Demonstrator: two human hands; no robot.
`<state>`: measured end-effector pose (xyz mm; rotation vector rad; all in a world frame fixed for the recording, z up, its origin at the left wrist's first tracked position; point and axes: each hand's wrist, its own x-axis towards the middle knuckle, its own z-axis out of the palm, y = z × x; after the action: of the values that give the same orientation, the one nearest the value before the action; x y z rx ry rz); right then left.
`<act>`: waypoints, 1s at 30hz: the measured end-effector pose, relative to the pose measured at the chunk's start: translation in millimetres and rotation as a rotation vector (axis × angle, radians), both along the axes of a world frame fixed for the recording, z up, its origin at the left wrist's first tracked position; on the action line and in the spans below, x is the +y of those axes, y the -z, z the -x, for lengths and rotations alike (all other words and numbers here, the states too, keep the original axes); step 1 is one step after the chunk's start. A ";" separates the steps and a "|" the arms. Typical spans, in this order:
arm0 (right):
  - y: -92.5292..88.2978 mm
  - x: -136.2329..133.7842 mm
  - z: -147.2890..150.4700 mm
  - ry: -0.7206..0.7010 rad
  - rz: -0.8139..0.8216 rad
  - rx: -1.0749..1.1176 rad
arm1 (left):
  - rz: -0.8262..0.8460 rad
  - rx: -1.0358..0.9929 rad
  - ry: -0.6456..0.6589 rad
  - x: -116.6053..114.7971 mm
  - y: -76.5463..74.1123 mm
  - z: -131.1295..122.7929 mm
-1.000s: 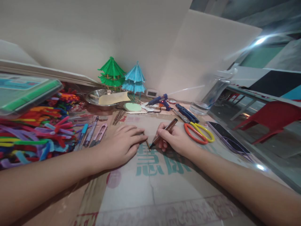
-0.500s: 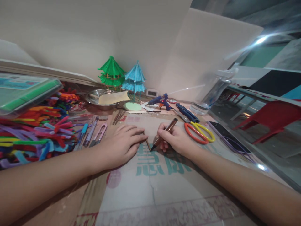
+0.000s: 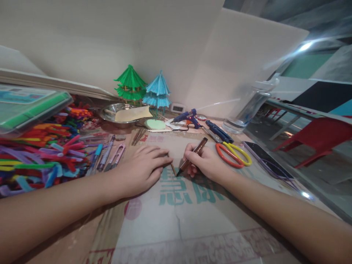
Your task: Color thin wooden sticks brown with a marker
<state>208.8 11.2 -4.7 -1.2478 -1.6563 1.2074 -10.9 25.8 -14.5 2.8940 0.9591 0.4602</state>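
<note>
My right hand (image 3: 202, 159) is closed around a brown marker (image 3: 199, 146), its dark tip down against or very near the lower end of a thin brown stick (image 3: 172, 167). The stick lies on a printed sheet (image 3: 154, 227) with green characters. My left hand (image 3: 148, 165) lies flat, palm down, fingers stretched to the right, with fingertips on the upper part of the stick. Several more thin brown sticks (image 3: 139, 136) lie beyond my left hand.
Colourful pipe cleaners (image 3: 41, 161) and pens (image 3: 106, 156) lie left; a steel bowl (image 3: 110, 113), green (image 3: 130, 82) and blue (image 3: 157, 91) paper-like roofed models and glue gun (image 3: 188, 117) stand or lie behind. Scissors (image 3: 233, 154), phone (image 3: 266, 159) and water container (image 3: 244, 110) are right.
</note>
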 end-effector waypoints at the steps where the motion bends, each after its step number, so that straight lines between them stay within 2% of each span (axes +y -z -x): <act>1: -0.4 -0.1 0.1 0.002 -0.001 0.005 | -0.005 -0.004 0.001 -0.2 -0.2 -0.1; 9: -1.2 0.0 0.7 0.045 -0.019 0.057 | -0.037 -0.091 0.007 -2.1 -1.1 -0.3; 14: -0.5 0.4 1.2 0.024 -0.041 0.085 | -0.020 -0.119 0.018 -2.1 -0.6 -0.1; 19: -1.5 -0.4 2.7 0.023 -0.060 0.111 | 0.006 -0.118 -0.038 -2.8 -0.7 -0.3; 30: 6.0 4.2 -0.6 -0.054 -0.097 0.070 | -0.030 -0.107 -0.023 -1.8 -0.4 -0.2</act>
<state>209.4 15.4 -10.6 -1.0968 -1.6860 1.1751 -10.7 24.0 -14.2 2.8537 0.9779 0.6287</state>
